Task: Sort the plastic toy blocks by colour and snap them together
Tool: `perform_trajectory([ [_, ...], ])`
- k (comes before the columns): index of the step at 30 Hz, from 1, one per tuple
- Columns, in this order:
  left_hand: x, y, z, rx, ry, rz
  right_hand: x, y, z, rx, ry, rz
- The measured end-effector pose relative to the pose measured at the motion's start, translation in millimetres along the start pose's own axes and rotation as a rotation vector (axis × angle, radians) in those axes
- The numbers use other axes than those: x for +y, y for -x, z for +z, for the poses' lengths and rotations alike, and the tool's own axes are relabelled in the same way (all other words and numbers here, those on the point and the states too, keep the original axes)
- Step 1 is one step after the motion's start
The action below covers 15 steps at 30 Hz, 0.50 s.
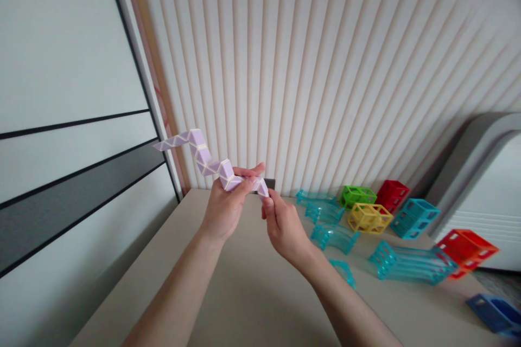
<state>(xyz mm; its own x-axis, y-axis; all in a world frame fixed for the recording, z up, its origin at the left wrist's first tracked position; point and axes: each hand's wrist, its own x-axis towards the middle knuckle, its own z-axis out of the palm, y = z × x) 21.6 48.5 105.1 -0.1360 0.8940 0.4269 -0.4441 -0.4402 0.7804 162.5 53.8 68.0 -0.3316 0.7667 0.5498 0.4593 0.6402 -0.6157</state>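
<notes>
A purple and white snake puzzle point(199, 153), made of linked triangular wedges, is held up in front of me in a zigzag shape. My left hand point(224, 207) is closed around its middle, with the thumb lying along the wedges. The end near me is pinched between the thumb and fingers of my right hand point(284, 223). From my left hand the free part bends up and to the left, ending in a pointed tip. Some wedges are hidden behind my fingers.
On the table point(240, 282), to the right, lie several clear teal track pieces point(415, 263). Near them stand open block frames: green point(357, 195), yellow point(369, 218), dark red point(392, 195), teal point(415, 218), orange-red point(466, 249) and blue point(494, 312). A ribbed pale wall point(285, 65) rises behind.
</notes>
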Motion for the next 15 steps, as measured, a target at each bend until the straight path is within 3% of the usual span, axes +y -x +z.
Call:
perform_trajectory([
  [7, -8, -4, -8.1, -0.023, -0.064, -0.014, -2, 1, 3, -0.161, -0.44, 0.263],
  [11, -8, 2, -10.2, -0.138, -0.142, 0.003, 0, -4, -2, -0.295, -0.835, 0.507],
  [15, 0, 7, -10.2, -0.19, -0.281, -0.012, -3, -8, -6, -0.449, -1.011, 0.656],
])
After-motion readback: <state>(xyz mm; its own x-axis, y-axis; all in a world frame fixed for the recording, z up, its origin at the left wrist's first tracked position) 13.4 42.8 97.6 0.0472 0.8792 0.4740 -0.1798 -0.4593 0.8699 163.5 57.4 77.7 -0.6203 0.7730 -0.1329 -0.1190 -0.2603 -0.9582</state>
